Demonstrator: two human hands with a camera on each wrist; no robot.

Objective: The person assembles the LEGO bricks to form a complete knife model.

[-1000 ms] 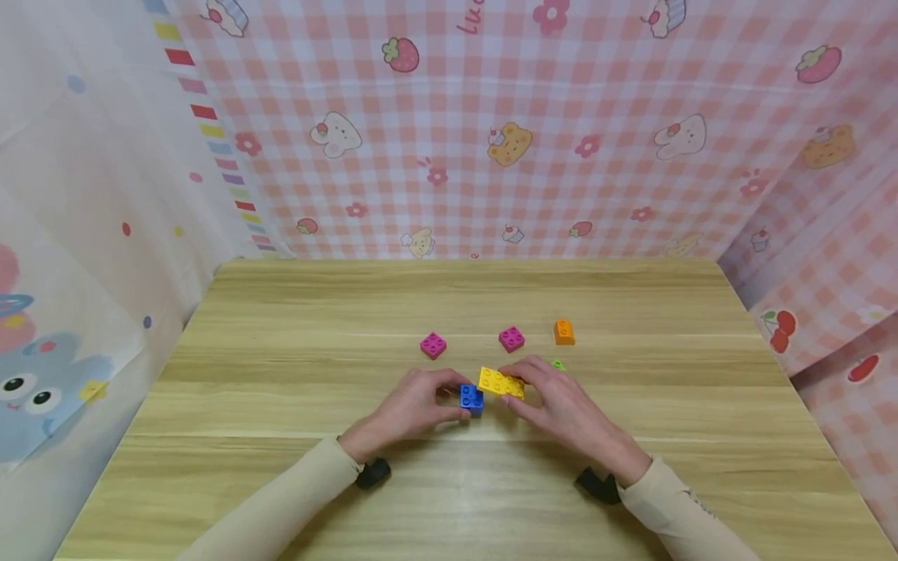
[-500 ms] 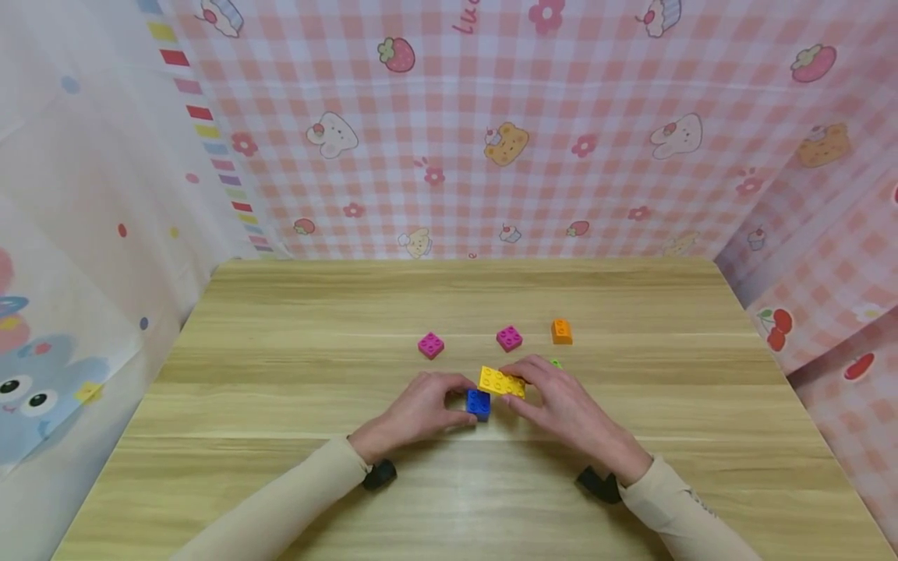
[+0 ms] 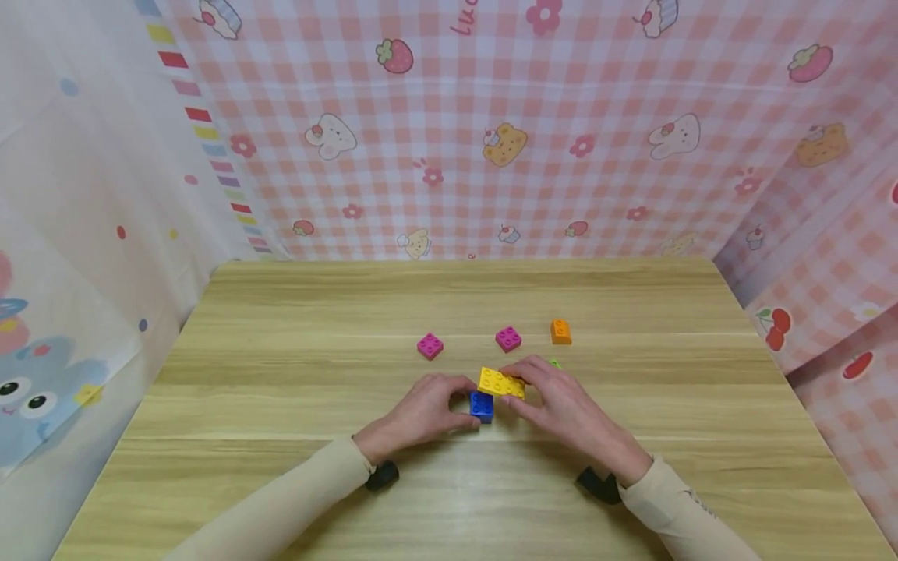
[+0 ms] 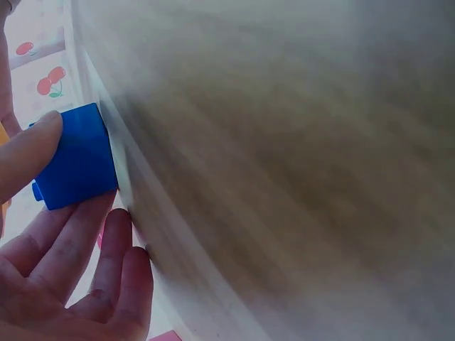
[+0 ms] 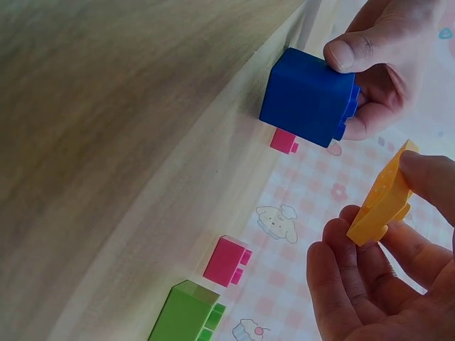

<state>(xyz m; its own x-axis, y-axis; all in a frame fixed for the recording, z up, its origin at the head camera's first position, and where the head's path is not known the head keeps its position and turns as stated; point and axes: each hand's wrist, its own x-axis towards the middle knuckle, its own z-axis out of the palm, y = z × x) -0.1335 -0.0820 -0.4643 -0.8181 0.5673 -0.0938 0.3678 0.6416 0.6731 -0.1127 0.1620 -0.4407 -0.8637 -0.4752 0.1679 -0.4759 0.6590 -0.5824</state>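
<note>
My left hand [image 3: 429,413] pinches a blue toy brick [image 3: 481,407] between thumb and fingers, studs up, low at the wooden tabletop. In the left wrist view the thumb lies against one side of the blue brick [image 4: 79,158]. My right hand [image 3: 554,397] holds a flat yellow toy brick [image 3: 495,381] by its right end. That yellow brick [image 5: 384,199] is raised above table level in the right wrist view, tilted, apart from the blue brick [image 5: 307,96]. In the head view its left end overlaps the blue brick's back edge.
Beyond the hands lie two magenta bricks [image 3: 430,346] and an orange brick [image 3: 560,332] on the wooden table [image 3: 316,312]. A green brick [image 5: 183,316] stands behind my right hand, mostly hidden in the head view. A pink checked cloth [image 3: 421,117] hangs at the table's back edge.
My left hand has moved slightly right and nearer the person with the blue brick. The yellow brick and right hand have stayed almost still.
</note>
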